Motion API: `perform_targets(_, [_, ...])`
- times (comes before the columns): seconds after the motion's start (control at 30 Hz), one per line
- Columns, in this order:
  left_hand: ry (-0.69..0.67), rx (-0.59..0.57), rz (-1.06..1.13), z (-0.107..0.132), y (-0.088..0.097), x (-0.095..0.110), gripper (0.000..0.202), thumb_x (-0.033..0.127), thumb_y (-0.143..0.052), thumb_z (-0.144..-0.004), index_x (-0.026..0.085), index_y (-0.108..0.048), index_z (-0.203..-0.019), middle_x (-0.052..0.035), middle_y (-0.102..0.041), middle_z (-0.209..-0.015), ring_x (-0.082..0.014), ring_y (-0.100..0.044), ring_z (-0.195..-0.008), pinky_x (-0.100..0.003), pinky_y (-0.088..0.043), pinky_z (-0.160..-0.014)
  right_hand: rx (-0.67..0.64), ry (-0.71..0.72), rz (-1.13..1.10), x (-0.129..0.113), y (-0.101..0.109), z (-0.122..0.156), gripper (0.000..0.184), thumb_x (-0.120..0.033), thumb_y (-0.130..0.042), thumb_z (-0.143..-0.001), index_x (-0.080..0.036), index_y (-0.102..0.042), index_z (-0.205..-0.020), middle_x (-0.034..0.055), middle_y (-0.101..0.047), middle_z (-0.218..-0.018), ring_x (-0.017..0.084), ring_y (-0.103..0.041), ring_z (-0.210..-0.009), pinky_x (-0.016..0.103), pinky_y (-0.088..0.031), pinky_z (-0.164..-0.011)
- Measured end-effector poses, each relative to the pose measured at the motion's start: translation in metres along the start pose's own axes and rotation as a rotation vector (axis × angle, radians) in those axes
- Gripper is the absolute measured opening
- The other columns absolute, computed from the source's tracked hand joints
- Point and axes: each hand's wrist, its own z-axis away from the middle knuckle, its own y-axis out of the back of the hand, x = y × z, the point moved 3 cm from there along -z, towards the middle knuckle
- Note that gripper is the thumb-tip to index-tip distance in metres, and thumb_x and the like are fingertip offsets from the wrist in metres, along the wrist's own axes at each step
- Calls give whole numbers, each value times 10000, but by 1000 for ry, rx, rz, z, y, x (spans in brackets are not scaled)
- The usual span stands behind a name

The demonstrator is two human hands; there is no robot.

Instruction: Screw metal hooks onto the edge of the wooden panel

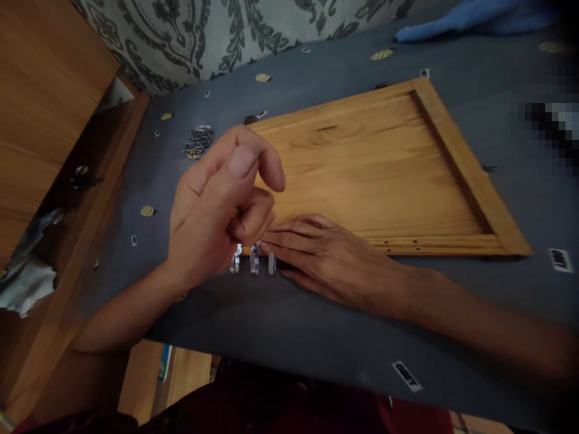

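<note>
A framed wooden panel (380, 163) lies flat on a grey table (289, 325). At its near left corner sits a silver metal hinge (254, 263) with three knuckles over the panel's edge. My right hand (330, 259) lies flat there, fingers stretched out and pressing on the panel beside the hinge. My left hand (217, 205) hovers just above the hinge, its fingers curled and pinched together; what they pinch, if anything, is too small to see.
A small heap of metal hardware (198, 142) lies at the table's far left, with round gold discs (147, 210) scattered about. A blue cloth (452, 21) sits at the far edge. A wooden cabinet (49, 108) stands on the left, patterned wallpaper behind.
</note>
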Motion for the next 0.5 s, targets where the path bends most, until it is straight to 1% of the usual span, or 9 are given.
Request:
perform_targets(0.07, [-1,-8,5,0,0,0,280,267,-426,-983,172,-541,-747,96,-187,-441,-30,-103,-321,-179,-162,-338,1,0,2,0,0,0,372,-233,-428,-996,-166,-559,-1337,105,-631,-1317,247,-537,-1241,457,-430,-1009])
perform_targets(0.2, [-24,-62,16,-1,2,-4,296,236,-359,-1004,159,-531,-776,97,-208,-457,-9,-102,-323,-137,-197,-360,-3,-3,10,0,0,0,369,-233,-430,-998,-157,-561,-1334,102,-628,-1324,245,-538,-1239,450,-430,-1015])
perform_targets(0.27, [-34,-51,14,-1,3,-5,298,230,-350,-1012,155,-528,-785,98,-214,-452,-10,-104,-330,-132,-195,-365,5,-2,13,0,1,0,365,-235,-421,-1004,-143,-565,-1327,104,-632,-1318,245,-541,-1235,448,-430,-1018])
perform_targets(0.33, [-79,10,-1,0,3,-1,306,272,-386,-1012,148,-535,-775,97,-214,-443,-16,-114,-334,-140,-185,-355,6,0,11,0,1,0,365,-235,-419,-1006,-126,-567,-1322,106,-635,-1314,246,-545,-1231,446,-430,-1025])
perform_targets(0.4, [-127,104,-40,1,3,6,325,309,-420,-1005,142,-539,-752,94,-210,-442,-23,-124,-340,-154,-172,-348,2,-1,-1,0,2,0,369,-235,-420,-1006,-121,-563,-1326,104,-631,-1322,245,-545,-1236,445,-424,-1039])
perform_targets(0.43, [-133,152,-68,2,4,10,325,302,-428,-1001,141,-535,-740,91,-222,-451,-25,-136,-346,-162,-172,-351,-2,-6,-10,0,2,-1,370,-236,-420,-1006,-125,-560,-1330,102,-627,-1330,243,-542,-1242,444,-421,-1046])
perform_targets(0.5, [-99,228,-117,3,4,14,321,247,-406,-1004,143,-522,-723,80,-266,-483,-26,-162,-363,-175,-182,-365,-7,-13,-24,0,1,0,373,-242,-418,-1008,-133,-555,-1337,98,-624,-1336,238,-534,-1255,444,-417,-1055])
